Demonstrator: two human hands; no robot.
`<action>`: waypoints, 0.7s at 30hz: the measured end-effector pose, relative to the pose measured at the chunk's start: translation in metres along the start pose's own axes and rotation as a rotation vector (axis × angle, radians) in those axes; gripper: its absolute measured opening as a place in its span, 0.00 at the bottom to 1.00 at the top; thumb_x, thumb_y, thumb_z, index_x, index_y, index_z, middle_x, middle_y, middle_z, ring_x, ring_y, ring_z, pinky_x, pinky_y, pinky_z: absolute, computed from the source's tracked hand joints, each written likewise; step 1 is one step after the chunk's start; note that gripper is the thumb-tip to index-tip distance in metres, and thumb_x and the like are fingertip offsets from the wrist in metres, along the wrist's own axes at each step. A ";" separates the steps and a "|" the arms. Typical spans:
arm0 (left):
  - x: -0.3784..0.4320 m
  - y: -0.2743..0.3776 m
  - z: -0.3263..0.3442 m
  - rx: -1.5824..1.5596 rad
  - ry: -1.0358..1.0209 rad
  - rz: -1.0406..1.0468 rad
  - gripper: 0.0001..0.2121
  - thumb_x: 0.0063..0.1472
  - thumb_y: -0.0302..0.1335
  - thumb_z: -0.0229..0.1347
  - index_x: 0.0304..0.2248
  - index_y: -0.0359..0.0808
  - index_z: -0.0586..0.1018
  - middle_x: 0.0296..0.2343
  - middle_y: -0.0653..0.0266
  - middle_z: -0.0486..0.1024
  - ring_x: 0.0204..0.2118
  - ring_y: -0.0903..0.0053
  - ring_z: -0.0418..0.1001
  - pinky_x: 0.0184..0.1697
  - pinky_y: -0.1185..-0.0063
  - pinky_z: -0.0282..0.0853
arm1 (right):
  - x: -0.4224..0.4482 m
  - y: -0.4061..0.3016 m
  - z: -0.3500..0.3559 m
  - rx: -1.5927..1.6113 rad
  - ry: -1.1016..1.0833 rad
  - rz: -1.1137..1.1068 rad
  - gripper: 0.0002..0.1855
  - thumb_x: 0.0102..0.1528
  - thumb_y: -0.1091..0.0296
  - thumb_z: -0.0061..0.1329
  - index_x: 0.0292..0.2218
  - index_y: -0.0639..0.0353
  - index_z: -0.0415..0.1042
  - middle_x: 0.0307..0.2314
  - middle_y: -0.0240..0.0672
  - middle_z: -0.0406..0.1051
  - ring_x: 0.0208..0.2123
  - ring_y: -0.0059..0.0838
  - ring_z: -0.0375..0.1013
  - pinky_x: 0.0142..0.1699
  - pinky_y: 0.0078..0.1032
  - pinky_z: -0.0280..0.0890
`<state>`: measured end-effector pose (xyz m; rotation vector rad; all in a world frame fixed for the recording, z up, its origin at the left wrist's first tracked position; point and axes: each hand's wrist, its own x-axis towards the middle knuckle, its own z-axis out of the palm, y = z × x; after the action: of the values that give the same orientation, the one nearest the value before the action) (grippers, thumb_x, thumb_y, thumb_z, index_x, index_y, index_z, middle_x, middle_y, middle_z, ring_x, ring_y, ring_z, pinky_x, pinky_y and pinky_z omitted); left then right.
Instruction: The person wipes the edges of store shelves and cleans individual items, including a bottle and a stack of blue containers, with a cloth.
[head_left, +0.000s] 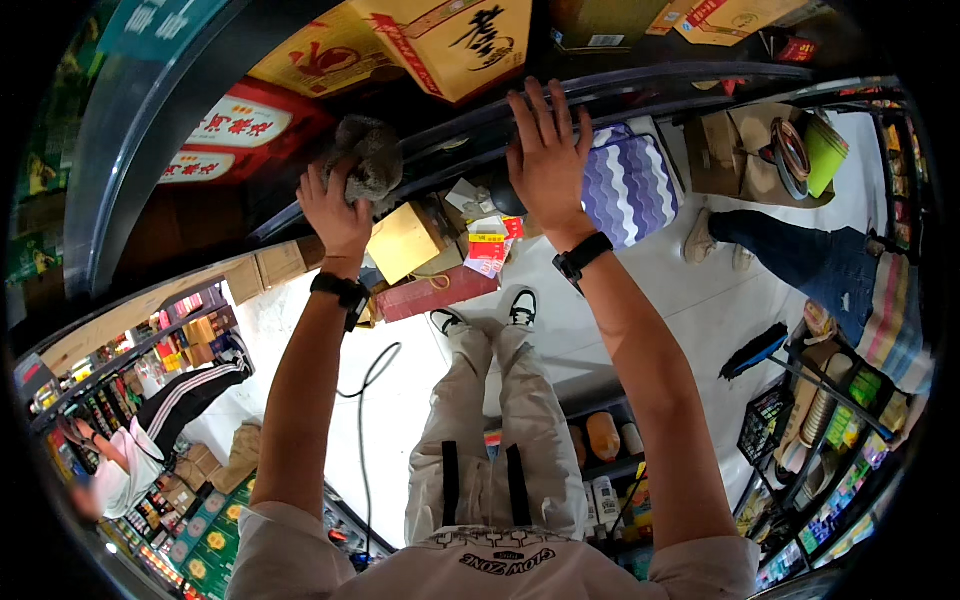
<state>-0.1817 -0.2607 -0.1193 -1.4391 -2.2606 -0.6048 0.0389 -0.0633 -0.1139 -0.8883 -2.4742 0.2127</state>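
My left hand (335, 206) grips a bunched grey-brown cloth (366, 154) against the dark shelf of a store rack. My right hand (550, 161) lies flat with its fingers spread, its fingertips at the dark shelf edge (637, 84), and it holds nothing. Beyond the hands, yellow cartons (457, 41) with red trim sit on the shelf. Red boxes (240, 135) with white labels stand left of the cloth. Just right of my right wrist is a purple and white wavy-patterned bag (628, 184).
Below the shelf lie a yellow box (405, 241), a red box (439, 292) and printed packets (489, 247). An open cardboard box (720, 154) is at the right. One person (810, 262) stands near a broom (754, 351); another (142, 450) is at the left shelves. A black cable (362, 420) crosses the floor.
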 end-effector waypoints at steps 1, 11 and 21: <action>-0.002 0.001 0.005 -0.011 0.037 -0.042 0.24 0.46 0.38 0.51 0.46 0.42 0.74 0.44 0.42 0.66 0.45 0.46 0.62 0.51 0.56 0.56 | -0.001 0.001 0.001 -0.003 -0.008 -0.008 0.37 0.49 0.67 0.51 0.60 0.44 0.57 0.62 0.34 0.48 0.64 0.40 0.46 0.63 0.53 0.42; -0.003 0.004 0.008 -0.088 -0.113 -0.083 0.25 0.50 0.40 0.52 0.48 0.43 0.73 0.50 0.38 0.63 0.51 0.40 0.59 0.53 0.50 0.52 | -0.008 0.005 0.016 -0.038 0.055 0.010 0.43 0.49 0.71 0.50 0.63 0.42 0.49 0.63 0.40 0.44 0.64 0.47 0.43 0.62 0.53 0.42; 0.000 0.014 -0.006 -0.120 -0.090 -0.112 0.27 0.41 0.33 0.59 0.46 0.47 0.74 0.46 0.53 0.66 0.48 0.53 0.62 0.54 0.61 0.54 | -0.003 -0.005 0.005 -0.133 -0.051 0.015 0.42 0.49 0.71 0.51 0.63 0.45 0.50 0.62 0.41 0.46 0.65 0.48 0.42 0.62 0.51 0.43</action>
<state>-0.1681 -0.2588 -0.1125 -1.4291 -2.4249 -0.7355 0.0356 -0.0684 -0.1176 -0.9677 -2.5541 0.0777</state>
